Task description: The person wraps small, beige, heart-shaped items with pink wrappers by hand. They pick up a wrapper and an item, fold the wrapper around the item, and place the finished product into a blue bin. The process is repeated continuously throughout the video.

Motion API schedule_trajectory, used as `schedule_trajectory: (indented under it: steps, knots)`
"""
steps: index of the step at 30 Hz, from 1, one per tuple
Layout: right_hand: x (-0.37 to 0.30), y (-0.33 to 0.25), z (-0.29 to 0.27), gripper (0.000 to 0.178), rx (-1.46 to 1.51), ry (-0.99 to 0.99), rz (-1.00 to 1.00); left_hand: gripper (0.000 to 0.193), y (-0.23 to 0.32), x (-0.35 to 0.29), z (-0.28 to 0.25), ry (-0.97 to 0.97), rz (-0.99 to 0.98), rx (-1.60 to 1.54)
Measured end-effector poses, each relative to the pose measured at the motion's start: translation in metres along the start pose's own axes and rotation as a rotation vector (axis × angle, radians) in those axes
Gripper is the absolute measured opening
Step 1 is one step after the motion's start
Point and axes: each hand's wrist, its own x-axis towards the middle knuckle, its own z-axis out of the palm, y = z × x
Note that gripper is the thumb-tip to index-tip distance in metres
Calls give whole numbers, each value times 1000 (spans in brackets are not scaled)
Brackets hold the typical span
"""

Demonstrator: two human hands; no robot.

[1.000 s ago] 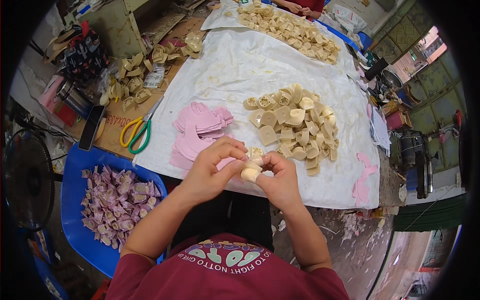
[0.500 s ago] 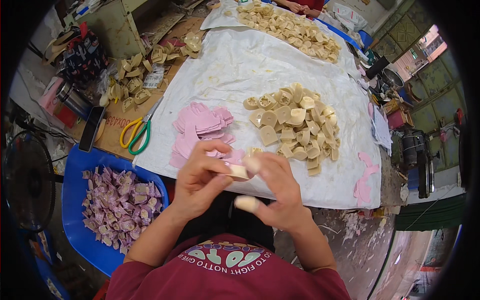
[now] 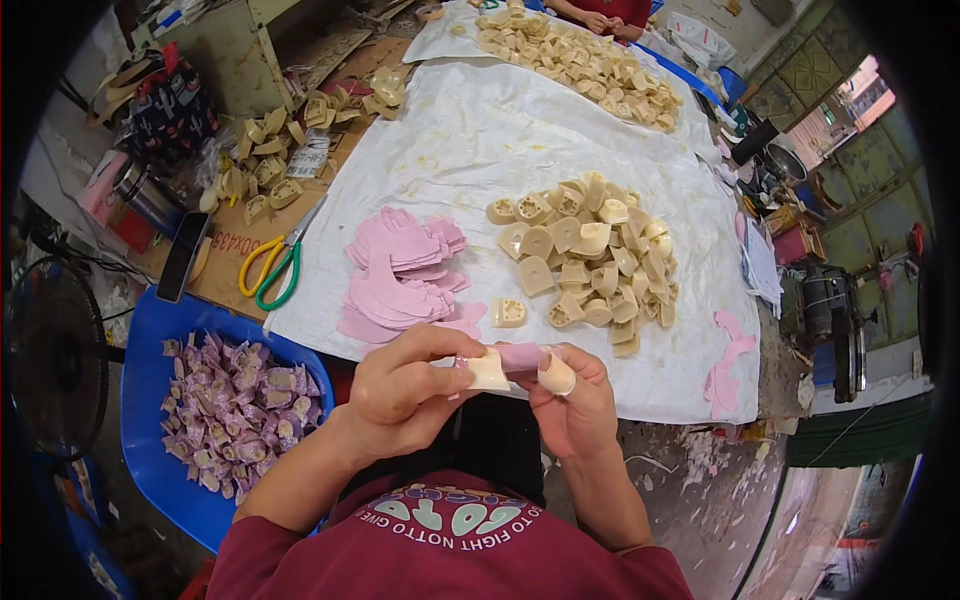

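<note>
The left hand (image 3: 400,390) pinches a cream block (image 3: 488,373) as the right hand (image 3: 580,405) pinches a pink strip (image 3: 520,357) between them. Just beyond the hands, pink cutouts (image 3: 395,270) and beige blocks (image 3: 600,262) lie piled.

White-covered worktable (image 3: 450,120): wide and lightly stained, running away toward the top of the view
Metal cabinet (image 3: 225,50): boxy, dull grey-green, scuffed, at upper left
Fan (image 3: 60,360): dark, round, standing at far left
Floor (image 3: 725,510): grey and worn, strewn with pale scraps, lower right
Wall (image 3: 765,50): pale grey, upper right
Green panels (image 3: 870,210): weathered, metal-looking, along the right
Light: bright through an opening (image 3: 868,95) at upper right
</note>
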Motion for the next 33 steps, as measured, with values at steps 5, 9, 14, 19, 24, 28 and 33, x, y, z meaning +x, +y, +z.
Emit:
schedule_trajectory:
  steps: [5, 9, 14, 19, 24, 28, 33]
  knots:
    - [-6, 3, 15, 26, -266, 109, -101, 33, -8, 1, 8, -11, 55, 172]
    - [-3, 3, 18, 28, -489, 102, -160, 31, -9, 0, 15, 2, 51, 263]
    - [4, 6, 19, 28, -1154, 67, -469, 25, -18, -4, 27, 83, -41, 197]
    - [12, 12, 10, 25, -1162, 70, -671, 26, -19, -4, 29, 137, -134, 34]
    - [20, 13, 10, 24, -1172, 12, -728, 18, -26, -10, 32, 174, -360, -247]
    - [25, 22, 5, 26, -1153, -5, -720, 17, -29, 0, 26, 62, -142, 179]
    - [25, 7, -8, 34, -743, -103, -398, 24, -37, -5, 26, 141, -145, -8]
